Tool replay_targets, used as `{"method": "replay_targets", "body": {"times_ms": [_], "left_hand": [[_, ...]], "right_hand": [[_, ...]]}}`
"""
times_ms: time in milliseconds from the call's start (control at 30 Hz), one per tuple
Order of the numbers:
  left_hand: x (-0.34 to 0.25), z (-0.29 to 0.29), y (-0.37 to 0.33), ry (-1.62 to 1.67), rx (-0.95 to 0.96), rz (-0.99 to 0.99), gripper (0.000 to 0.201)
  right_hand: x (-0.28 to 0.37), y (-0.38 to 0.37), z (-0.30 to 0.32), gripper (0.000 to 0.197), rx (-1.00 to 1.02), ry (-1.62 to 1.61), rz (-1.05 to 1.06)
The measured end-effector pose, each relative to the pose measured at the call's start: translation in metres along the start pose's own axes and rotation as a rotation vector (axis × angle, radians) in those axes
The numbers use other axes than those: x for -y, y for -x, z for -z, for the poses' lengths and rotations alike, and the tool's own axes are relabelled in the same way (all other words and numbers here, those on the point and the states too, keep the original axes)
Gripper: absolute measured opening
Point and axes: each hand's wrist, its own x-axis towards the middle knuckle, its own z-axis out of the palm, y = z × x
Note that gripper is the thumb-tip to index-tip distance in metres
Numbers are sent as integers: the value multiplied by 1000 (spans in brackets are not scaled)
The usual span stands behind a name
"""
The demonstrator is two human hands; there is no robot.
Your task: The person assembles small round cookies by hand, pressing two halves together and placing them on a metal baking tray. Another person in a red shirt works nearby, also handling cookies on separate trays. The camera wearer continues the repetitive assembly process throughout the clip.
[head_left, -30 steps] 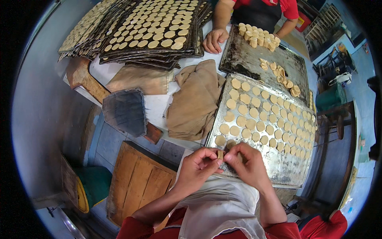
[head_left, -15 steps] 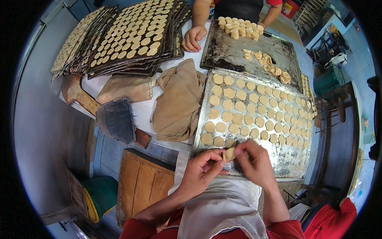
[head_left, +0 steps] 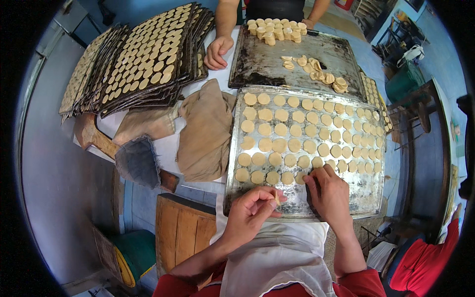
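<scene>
Pale round dough discs lie in rows on the metal baking tray [head_left: 292,204] in front of me. Near its front edge, my left hand [head_left: 251,212] is closed in a pinch around a thin dough disc [head_left: 277,198], seen edge-on. My right hand [head_left: 331,194] reaches down onto the tray, its fingertips at a dough round [head_left: 300,177] at the right end of the nearest row. Those fingers are drawn together and partly cover the round.
Beyond lies a darker tray [head_left: 262,57] with stacked dough rounds [head_left: 277,32] and a loose pile [head_left: 316,69]. Another person's hand [head_left: 217,52] rests beside it. Filled trays [head_left: 143,59] are stacked at left, near a brown cloth [head_left: 205,133] and a blue quilted pad [head_left: 137,162].
My right hand has left my left hand with a dough disc and come down on the tray to the right. My left hand keeps its pinch. The view has shifted slightly.
</scene>
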Motion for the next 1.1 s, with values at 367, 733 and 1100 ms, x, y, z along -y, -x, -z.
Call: {"method": "replay_targets", "body": {"times_ms": [367, 733, 1100], "left_hand": [[0, -21, -7, -180, 44, -33, 29], [-6, -14, -11, -34, 90, -8, 32], [-18, 3, -13, -22, 68, 28, 30]], "right_hand": [[-22, 8, 3, 27, -134, -36, -46], [-58, -21, 27, 71, -92, -930, -113], [-55, -264, 109, 39, 43, -324, 207]]}}
